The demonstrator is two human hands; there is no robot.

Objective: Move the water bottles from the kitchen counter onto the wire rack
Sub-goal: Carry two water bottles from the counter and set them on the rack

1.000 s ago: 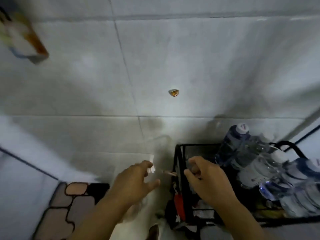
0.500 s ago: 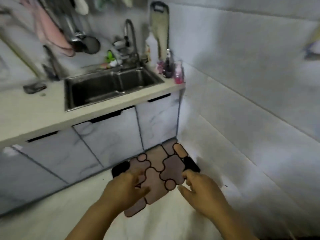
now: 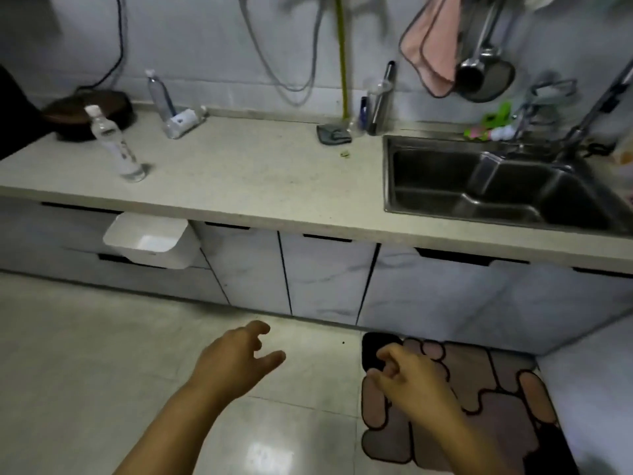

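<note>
Both hands hang low in the foreground over the floor, and neither grip holds anything. The left hand [image 3: 236, 361] is spread wide, thumb and fingers fanned apart above the pale glossy floor tiles [image 3: 85, 354]. The right hand [image 3: 411, 375] is loosely curled, its fingers bent inward but closed on nothing, and it hovers over the near-left corner of a floor mat [image 3: 479, 389] patterned in brown and mauve pebble shapes with dark outlines. Beyond the hands runs a row of pale marbled cabinet doors [image 3: 325, 279], with a white plastic bin [image 3: 150, 241] hooked on the cabinet front under the bench edge on the left. On the light stone bench [image 3: 257, 173] above, well apart from both hands, stand the water bottles: one clear water bottle [image 3: 114, 145] with a white cap near the front edge on the left, a second water bottle [image 3: 159, 94] further back by the wall, and a third bottle [image 3: 185, 121] lying on its side just beside the second. A dark round cooker [image 3: 89, 114] sits at the far left. A grey cloth [image 3: 334, 133] lies near the wall, and a steel sink [image 3: 496, 186] is set into the right part of the bench. A pink towel [image 3: 431, 46] and a ladle [image 3: 476, 66] hang on the wall above.
</note>
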